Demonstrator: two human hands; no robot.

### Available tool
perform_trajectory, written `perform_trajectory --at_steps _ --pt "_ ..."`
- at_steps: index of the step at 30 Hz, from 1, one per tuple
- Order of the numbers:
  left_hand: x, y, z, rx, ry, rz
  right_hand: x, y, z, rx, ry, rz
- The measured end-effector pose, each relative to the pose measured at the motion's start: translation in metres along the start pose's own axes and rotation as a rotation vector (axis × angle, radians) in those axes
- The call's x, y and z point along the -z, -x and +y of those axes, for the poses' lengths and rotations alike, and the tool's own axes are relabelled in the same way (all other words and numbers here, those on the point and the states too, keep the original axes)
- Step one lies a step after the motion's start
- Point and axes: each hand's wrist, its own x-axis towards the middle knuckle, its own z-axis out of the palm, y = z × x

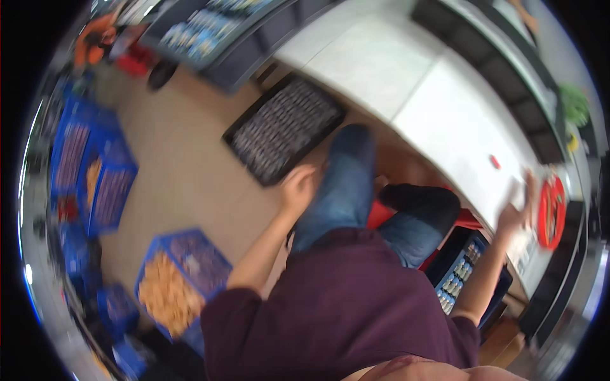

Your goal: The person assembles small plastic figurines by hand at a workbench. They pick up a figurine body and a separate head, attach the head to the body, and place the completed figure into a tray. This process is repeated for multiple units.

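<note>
My left hand [298, 188] hangs beside my left knee, close to the near corner of a black crate [253, 166]. Its fingers are blurred and partly turned away, so their grip cannot be made out. Rows of small, similar pieces fill that crate, too smeared to name. Over the right part of the white tabletop [467, 114] is my right hand [518, 213], fingers stretched and apart, with nothing visible in them. Right beside it stands a red oval basket or tray [551, 213] with something inside. A small red object [495, 162] lies on the tabletop beyond this hand.
A blue bin with tan pieces [166, 295] stands on the floor at lower left; more blue bins [95, 165] line the far left. Below my right forearm is a dark tray of small pale-topped pieces [459, 276]. Another person in orange [95, 39] is at upper left.
</note>
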Motion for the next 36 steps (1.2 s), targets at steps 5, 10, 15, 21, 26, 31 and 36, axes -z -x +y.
perform_trajectory --at_steps 5,10,15,21,26,31,36 --pt "0.020 0.006 -0.026 0.094 0.006 0.046 -0.061 -0.053 -0.072 0.198 -0.163 -0.246" --pt "0.026 -0.033 0.000 0.031 0.081 -0.043 -0.071 -0.077 -0.031 -0.027 -0.110 -0.255" --pt "0.030 -0.122 0.078 -0.216 0.139 -0.010 -0.067 -0.110 0.053 -0.278 -0.040 -0.046" --pt "-0.017 -0.275 0.185 -0.388 0.252 -0.090 -0.043 -0.160 0.224 -0.456 0.349 0.069" --pt "-0.109 -0.432 0.214 -0.274 0.205 -0.177 -0.033 -0.183 0.349 -0.779 0.491 -0.173" --pt "-0.180 -0.546 0.180 0.154 0.134 -0.447 -0.046 -0.201 0.354 -0.881 0.264 -0.517" --pt "-0.191 -0.563 0.190 0.440 0.428 -0.785 -0.039 -0.196 0.368 -0.991 0.178 -0.562"
